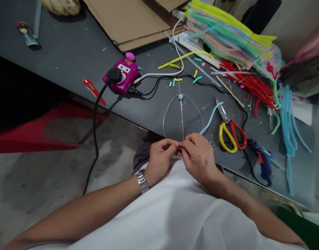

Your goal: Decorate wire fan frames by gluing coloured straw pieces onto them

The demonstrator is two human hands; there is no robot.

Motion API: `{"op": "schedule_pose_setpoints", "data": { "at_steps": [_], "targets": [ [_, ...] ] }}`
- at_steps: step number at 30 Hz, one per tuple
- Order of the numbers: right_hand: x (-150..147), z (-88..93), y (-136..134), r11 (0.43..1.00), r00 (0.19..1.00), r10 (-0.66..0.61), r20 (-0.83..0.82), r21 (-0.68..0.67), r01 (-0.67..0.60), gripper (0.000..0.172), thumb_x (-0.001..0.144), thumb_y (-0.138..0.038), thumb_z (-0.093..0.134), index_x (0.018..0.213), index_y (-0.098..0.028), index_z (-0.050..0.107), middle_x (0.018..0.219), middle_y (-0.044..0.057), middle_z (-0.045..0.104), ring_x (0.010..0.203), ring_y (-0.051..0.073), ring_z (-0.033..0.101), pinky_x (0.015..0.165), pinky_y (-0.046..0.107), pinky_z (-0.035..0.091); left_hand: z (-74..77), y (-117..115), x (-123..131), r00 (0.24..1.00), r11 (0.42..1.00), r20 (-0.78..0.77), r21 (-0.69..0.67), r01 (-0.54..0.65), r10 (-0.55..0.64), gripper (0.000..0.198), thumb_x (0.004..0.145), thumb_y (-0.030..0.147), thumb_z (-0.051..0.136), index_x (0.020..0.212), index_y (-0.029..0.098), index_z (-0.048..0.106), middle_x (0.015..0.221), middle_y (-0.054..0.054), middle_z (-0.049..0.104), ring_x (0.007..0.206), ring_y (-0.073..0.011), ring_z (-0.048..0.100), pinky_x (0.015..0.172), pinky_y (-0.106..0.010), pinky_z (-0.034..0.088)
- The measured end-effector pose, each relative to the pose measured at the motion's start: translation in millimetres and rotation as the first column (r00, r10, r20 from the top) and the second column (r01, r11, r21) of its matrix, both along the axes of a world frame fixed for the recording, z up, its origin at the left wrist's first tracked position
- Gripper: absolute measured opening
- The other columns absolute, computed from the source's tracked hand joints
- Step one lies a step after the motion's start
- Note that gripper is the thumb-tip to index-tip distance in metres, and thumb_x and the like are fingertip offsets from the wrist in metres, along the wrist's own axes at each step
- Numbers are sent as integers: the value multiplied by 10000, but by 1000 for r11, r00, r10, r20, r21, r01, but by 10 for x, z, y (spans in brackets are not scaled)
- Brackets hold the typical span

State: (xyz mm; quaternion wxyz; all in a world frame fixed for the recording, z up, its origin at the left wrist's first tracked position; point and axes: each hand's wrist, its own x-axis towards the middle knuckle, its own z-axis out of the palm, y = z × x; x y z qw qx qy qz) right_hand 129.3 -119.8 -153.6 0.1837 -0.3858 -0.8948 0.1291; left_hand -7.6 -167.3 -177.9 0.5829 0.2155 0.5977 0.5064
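Both hands meet close to my body at the table's front edge, fingers pinched together. My left hand [162,154], with a metal watch on its wrist, grips the lower end of a wire frame [181,114]. My right hand [198,152] pinches at the same spot, and a light blue pipe cleaner [212,117] sticks out past its knuckles to the upper right. Thin wires bow outward from a small blue binding at the frame's top, with a straight one down the middle. What lies exactly between the fingertips is hidden.
Scissors [228,133] and a blue glue gun [263,161] lie to the right. Beyond are red pipe cleaners [253,86], a multicoloured bundle [227,34] and blue ones [287,121]. A purple power socket [123,74] with black cables, a red-handled cutter [93,91] and cardboard [138,21] are farther left.
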Motion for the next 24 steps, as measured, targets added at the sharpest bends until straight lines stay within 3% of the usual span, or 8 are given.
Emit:
{"op": "schedule_pose_setpoints", "data": {
  "at_steps": [11,15,20,24],
  "targets": [
    [24,21,14,990,982,-58,-179,-136,33,164,914,-87,545,834,-191,643,839,59,651,829,191,603,749,319,487,29,1,4,999,1000,31,2,-22,22,153,748,288,690,667,166,738,605,-2,668,592,-129,584,624,-246,467],
    [34,48,1,994,990,-82,-115,-79,73,123,921,-127,589,839,-178,666,833,68,651,824,201,604,739,325,481,21,-3,9,998,1000,48,6,-27,27,166,764,310,702,688,167,739,612,-5,677,582,-127,580,617,-248,462],
    [29,40,-15,1000,999,-27,-23,8,27,215,926,-116,548,776,-183,687,831,73,646,804,198,572,709,321,440,20,-9,16,999,1000,36,7,-25,25,171,762,315,708,691,163,738,635,-15,683,612,-135,588,631,-253,466],
    [16,22,-11,1000,999,-9,-37,-6,9,233,906,-89,531,761,-182,687,833,73,645,806,195,564,712,319,430,24,-7,10,999,1000,32,12,-13,13,164,754,310,710,687,163,735,622,-14,673,618,-139,593,637,-255,471]
  ]
}}
